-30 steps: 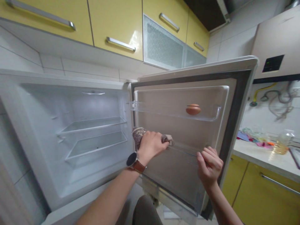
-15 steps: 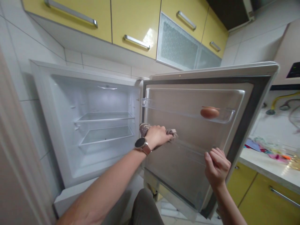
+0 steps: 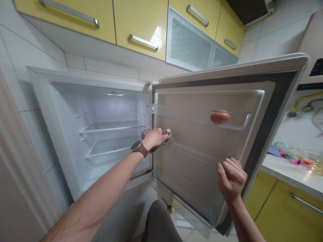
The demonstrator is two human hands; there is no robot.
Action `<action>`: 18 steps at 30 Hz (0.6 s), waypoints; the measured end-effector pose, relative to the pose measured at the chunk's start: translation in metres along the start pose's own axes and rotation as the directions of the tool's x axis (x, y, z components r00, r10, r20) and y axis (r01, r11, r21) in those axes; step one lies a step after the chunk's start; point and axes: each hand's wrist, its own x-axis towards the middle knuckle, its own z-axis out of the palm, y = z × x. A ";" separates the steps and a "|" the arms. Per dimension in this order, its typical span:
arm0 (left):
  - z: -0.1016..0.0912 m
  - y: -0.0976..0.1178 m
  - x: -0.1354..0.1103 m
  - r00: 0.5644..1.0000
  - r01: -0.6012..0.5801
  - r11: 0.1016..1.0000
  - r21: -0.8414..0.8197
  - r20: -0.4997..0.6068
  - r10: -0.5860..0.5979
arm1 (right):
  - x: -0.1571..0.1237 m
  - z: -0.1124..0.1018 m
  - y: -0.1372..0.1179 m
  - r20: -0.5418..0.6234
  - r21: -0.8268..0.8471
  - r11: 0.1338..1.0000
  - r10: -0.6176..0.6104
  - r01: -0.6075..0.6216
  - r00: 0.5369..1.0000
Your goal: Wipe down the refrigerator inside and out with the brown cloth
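Note:
My left hand point(image 3: 154, 137), with a watch point(image 3: 141, 148) on its wrist, is closed on a patterned brown-and-white cloth point(image 3: 167, 135). It bears the cloth against the hinge side of the open fridge door point(image 3: 186, 171), by the clear middle door shelf point(image 3: 194, 154). At the far end of that shelf, my right hand point(image 3: 232, 178) is curled shut around its rim; the palm side is partly hidden. A rounded reddish-brown object point(image 3: 220, 117) rests in the clear upper door shelf point(image 3: 181, 116).
Left of the door is the lit fridge interior point(image 3: 118, 107) with glass shelves point(image 3: 111, 146). Yellow cabinets point(image 3: 138, 20) hang above. A counter point(image 3: 282, 164) holding assorted items stands right of the door. My knee point(image 3: 161, 222) is below, close to the door's lower edge.
My left hand has moved left with the cloth, towards the hinge. The right hand keeps its place on the door shelf, and the view has shifted slightly.

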 end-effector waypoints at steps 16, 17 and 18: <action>-0.001 0.046 0.019 0.948 -0.107 0.979 0.174 0.314 0.048 | -0.001 0.000 -0.015 0.031 -0.020 1.000 0.013 -0.012 0.999; -0.002 0.050 0.019 0.941 -0.129 0.975 0.179 0.331 0.064 | -0.001 0.000 -0.016 0.028 -0.022 1.000 0.017 -0.017 0.999; -0.004 0.053 0.018 0.934 -0.157 0.971 0.180 0.346 0.087 | -0.001 0.001 -0.016 0.019 -0.021 1.000 0.022 -0.021 1.000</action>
